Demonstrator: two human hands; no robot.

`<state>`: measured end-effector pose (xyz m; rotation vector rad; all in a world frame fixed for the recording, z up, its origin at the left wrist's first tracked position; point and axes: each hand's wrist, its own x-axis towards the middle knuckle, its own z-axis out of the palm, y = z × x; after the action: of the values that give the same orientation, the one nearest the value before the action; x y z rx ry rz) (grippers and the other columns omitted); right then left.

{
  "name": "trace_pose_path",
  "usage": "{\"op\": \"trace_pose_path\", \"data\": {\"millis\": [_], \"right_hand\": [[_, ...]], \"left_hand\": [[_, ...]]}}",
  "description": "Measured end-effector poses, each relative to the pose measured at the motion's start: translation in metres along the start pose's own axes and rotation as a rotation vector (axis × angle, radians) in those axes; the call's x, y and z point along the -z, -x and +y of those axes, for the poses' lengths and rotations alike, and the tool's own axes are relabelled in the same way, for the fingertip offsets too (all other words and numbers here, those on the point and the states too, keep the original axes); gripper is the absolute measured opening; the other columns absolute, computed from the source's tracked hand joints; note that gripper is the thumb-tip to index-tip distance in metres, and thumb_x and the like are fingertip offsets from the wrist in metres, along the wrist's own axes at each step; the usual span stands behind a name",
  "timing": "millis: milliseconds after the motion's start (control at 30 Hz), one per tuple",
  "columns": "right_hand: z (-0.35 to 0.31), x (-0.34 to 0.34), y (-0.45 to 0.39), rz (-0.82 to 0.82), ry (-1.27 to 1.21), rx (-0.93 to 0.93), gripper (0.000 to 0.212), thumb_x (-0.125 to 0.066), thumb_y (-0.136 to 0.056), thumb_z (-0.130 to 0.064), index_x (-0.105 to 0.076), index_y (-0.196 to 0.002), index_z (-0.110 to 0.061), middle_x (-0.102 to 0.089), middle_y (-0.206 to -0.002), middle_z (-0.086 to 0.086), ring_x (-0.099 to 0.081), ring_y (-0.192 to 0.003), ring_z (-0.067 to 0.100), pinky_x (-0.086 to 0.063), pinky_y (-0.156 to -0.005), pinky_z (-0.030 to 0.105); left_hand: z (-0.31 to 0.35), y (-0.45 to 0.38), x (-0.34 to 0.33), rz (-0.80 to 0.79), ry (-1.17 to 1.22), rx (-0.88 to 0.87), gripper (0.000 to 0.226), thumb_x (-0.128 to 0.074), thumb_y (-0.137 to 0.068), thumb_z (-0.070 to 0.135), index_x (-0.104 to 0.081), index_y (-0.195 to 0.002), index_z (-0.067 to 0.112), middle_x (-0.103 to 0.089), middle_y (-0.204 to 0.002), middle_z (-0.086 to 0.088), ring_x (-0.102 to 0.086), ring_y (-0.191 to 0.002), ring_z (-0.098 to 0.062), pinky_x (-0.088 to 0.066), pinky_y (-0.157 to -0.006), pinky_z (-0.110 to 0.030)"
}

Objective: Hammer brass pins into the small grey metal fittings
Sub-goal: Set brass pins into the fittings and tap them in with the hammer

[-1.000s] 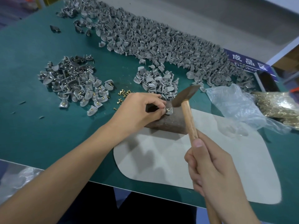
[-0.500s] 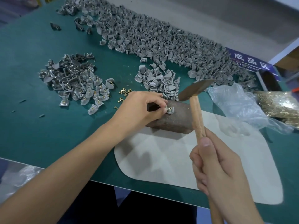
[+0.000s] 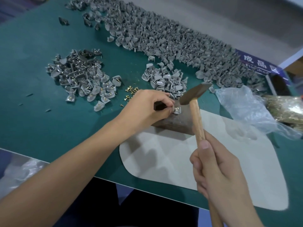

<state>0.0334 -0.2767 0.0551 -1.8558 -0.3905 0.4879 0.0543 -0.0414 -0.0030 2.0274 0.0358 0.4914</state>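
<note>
My left hand point(image 3: 147, 107) pinches a small grey fitting point(image 3: 177, 110) with a brass pin in it on top of a dark metal block point(image 3: 178, 122). My right hand point(image 3: 218, 171) grips the wooden handle of a hammer point(image 3: 195, 94), whose dark head hangs just above and right of the fitting. Loose brass pins point(image 3: 131, 92) lie on the green mat beyond my left hand. A small heap of grey fittings point(image 3: 165, 81) sits behind the block.
A pile of fittings with brass pins point(image 3: 82, 76) lies at the left. A long heap of grey fittings point(image 3: 172, 40) runs along the back. A clear plastic bag point(image 3: 246, 110) and a bag of brass pins point(image 3: 285, 110) lie at the right. A pale pad point(image 3: 180, 161) lies under the block.
The hammer head went up and right half a second ago and has now come back down towards the fitting. My left hand has stayed on the fitting.
</note>
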Motion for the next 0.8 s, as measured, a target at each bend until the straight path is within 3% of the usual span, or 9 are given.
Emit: {"op": "trace_pose_path", "data": {"millis": [233,367,500,633,733,800], "right_hand": [[-0.0002,0.0020,0.0003,0.009,0.008,0.005,0.033,-0.043,-0.102,-0.044,-0.071,-0.116,-0.032,-0.036,-0.071,0.016,-0.025,-0.049,0.019,-0.024,-0.042,0.021],[-0.0012,0.0012,0.0015,-0.008,0.016,0.008,0.029,-0.043,-0.106,-0.038,-0.072,-0.108,-0.032,-0.038,-0.070,0.016,-0.027,-0.048,0.017,-0.026,-0.042,0.020],[-0.0028,-0.0004,0.0009,-0.026,0.030,0.009,0.032,-0.042,-0.109,-0.035,-0.070,-0.096,-0.044,-0.038,-0.068,0.013,-0.027,-0.048,0.017,-0.024,-0.041,0.021],[-0.0015,-0.0021,-0.0012,0.034,0.020,0.013,0.034,-0.041,-0.109,-0.033,-0.070,-0.121,-0.045,-0.039,-0.067,0.009,-0.028,-0.049,0.017,-0.025,-0.041,0.023],[-0.0017,-0.0027,-0.0018,0.010,0.013,-0.010,0.032,-0.042,-0.109,-0.034,-0.071,-0.114,-0.046,-0.038,-0.069,0.013,-0.027,-0.048,0.016,-0.024,-0.042,0.022],[-0.0033,-0.0021,0.0004,0.018,-0.029,-0.024,0.029,-0.045,-0.109,-0.039,-0.071,-0.120,-0.045,-0.037,-0.070,0.012,-0.027,-0.048,0.015,-0.024,-0.043,0.023]], "left_hand": [[-0.0025,-0.0010,0.0010,-0.010,-0.012,0.029,0.002,-0.079,-0.088,0.016,-0.081,-0.088,0.018,-0.078,-0.102,0.012,-0.063,-0.115,0.007,-0.043,-0.095,-0.006],[0.0001,-0.0005,0.0010,-0.014,-0.005,0.028,0.004,-0.079,-0.087,0.014,-0.081,-0.088,0.017,-0.078,-0.101,0.013,-0.065,-0.109,0.006,-0.046,-0.092,-0.008],[0.0003,-0.0003,0.0018,-0.009,-0.002,0.015,0.006,-0.079,-0.086,0.012,-0.081,-0.086,0.018,-0.078,-0.098,0.014,-0.067,-0.105,0.004,-0.049,-0.091,-0.011],[0.0000,-0.0009,0.0008,-0.013,-0.009,0.015,0.006,-0.079,-0.086,0.011,-0.081,-0.086,0.017,-0.078,-0.099,0.012,-0.066,-0.110,0.004,-0.047,-0.093,-0.010],[-0.0012,-0.0002,0.0008,-0.002,-0.003,0.016,0.005,-0.080,-0.085,0.011,-0.080,-0.087,0.016,-0.078,-0.098,0.011,-0.068,-0.105,-0.001,-0.050,-0.092,-0.015],[-0.0015,-0.0002,0.0002,-0.004,0.001,0.021,0.005,-0.080,-0.086,0.013,-0.081,-0.087,0.017,-0.078,-0.099,0.011,-0.067,-0.108,0.003,-0.048,-0.094,-0.013]]}}
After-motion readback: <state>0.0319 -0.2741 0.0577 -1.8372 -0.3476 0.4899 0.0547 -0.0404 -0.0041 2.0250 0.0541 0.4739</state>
